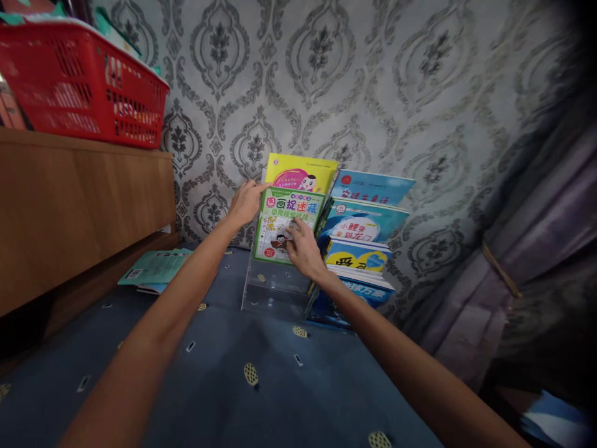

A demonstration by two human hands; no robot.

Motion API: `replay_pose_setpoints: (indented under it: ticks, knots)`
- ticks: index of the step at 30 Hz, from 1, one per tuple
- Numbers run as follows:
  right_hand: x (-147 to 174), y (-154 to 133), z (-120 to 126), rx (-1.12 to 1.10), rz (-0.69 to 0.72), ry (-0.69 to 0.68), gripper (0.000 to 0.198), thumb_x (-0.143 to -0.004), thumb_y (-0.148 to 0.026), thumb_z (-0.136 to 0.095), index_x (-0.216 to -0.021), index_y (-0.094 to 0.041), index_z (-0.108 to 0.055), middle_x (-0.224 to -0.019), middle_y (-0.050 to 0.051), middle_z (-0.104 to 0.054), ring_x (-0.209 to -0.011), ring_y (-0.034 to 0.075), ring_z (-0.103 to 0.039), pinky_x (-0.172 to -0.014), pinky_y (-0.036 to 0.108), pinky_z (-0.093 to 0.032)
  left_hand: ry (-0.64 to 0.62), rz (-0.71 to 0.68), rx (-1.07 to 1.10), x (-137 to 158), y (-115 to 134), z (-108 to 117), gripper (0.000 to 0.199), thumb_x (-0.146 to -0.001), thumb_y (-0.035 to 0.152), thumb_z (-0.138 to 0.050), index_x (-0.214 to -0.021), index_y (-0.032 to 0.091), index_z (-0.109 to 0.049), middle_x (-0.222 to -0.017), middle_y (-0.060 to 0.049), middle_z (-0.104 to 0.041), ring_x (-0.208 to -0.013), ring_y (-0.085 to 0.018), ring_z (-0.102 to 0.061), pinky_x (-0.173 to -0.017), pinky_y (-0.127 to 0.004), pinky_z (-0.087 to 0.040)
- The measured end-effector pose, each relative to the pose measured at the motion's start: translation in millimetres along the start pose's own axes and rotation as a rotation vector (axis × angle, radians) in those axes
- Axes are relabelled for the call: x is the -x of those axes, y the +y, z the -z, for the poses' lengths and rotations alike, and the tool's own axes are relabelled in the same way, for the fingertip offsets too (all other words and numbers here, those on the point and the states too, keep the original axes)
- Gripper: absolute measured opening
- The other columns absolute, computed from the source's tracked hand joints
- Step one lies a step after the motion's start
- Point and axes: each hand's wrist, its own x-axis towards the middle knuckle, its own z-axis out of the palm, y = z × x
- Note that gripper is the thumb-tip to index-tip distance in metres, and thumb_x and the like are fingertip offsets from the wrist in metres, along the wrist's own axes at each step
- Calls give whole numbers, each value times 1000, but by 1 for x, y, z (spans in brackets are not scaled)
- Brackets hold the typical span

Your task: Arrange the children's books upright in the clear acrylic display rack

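Observation:
A green picture book (pixel 291 214) stands in the upper part of a clear acrylic book rack (pixel 277 292), in front of a yellow book (pixel 298 165). My right hand (pixel 305 249) lies against the green book's front cover, fingers apart. At the upper left corner of the green book is my left hand (pixel 247 202), one finger stretched toward the yellow book; its other fingers are partly hidden. Right of these, several books fill stepped tiers: a light blue book (pixel 373 186), a teal book (pixel 368 221), a blue and yellow book (pixel 359 256) and a dark blue book (pixel 336 305).
On the left, a red plastic basket (pixel 93 87) sits on a wooden cabinet (pixel 88 205). Green booklets (pixel 153 267) lie on the dark blue patterned cloth (pixel 219 386). Patterned wallpaper is behind the rack, and a grey curtain (pixel 504 292) hangs at the right.

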Motion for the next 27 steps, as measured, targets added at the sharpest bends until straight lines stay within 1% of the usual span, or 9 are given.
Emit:
replay_pose_setpoints:
  ticks: [3,5,10,14,17,21,27]
  knots:
    - [3,-1,-1,-12,-3,4,40,-85,-13,-49,-121,-15,-65,-152,16,-45,-144,34,-36,-117,58,-35,-2,-10,19,0,-4,-2,49,-95,12,-36,-134,24,-63,-102,-9,-61,-104,-26,-56,-96,-37,-44]
    - [5,-2,0,-25,6,8,38,-85,-13,-49,-118,-14,-66,-150,17,-47,-143,34,-38,-117,58,-35,-7,-15,21,2,-5,-2,51,-94,12,-36,-136,25,-61,-103,-9,-61,-106,-26,-55,-99,-38,-44]
    - [9,-2,2,-70,18,16,39,-84,-11,-48,-117,-16,-67,-144,16,-51,-139,33,-43,-115,58,-37,-24,-40,30,7,-1,2,53,-93,11,-38,-141,24,-55,-110,-10,-60,-111,-27,-54,-105,-41,-42]
    - [13,-2,4,-92,-2,27,38,-85,-12,-48,-116,-17,-68,-141,16,-52,-136,33,-46,-114,57,-39,-37,-39,45,10,3,6,46,-99,22,-37,-143,22,-51,-116,-12,-60,-115,-28,-53,-106,-43,-42]
    - [16,-3,5,-101,-11,31,38,-85,-12,-49,-117,-18,-68,-141,15,-52,-135,32,-46,-113,56,-40,-30,-26,51,11,5,7,44,-101,27,-37,-142,21,-51,-117,-12,-60,-116,-28,-53,-106,-42,-42]
    - [18,-4,7,-102,-7,19,38,-84,-11,-49,-117,-15,-68,-141,17,-51,-134,33,-46,-113,55,-40,-27,-23,34,13,7,9,44,-101,26,-39,-143,20,-50,-113,-11,-60,-113,-27,-55,-103,-40,-44]
    - [22,-7,7,-116,-28,30,36,-85,-12,-49,-115,-19,-68,-141,15,-51,-134,32,-46,-113,56,-39,-30,-25,42,19,15,14,46,-101,26,-41,-145,19,-46,-117,-13,-59,-117,-29,-54,-105,-43,-44]
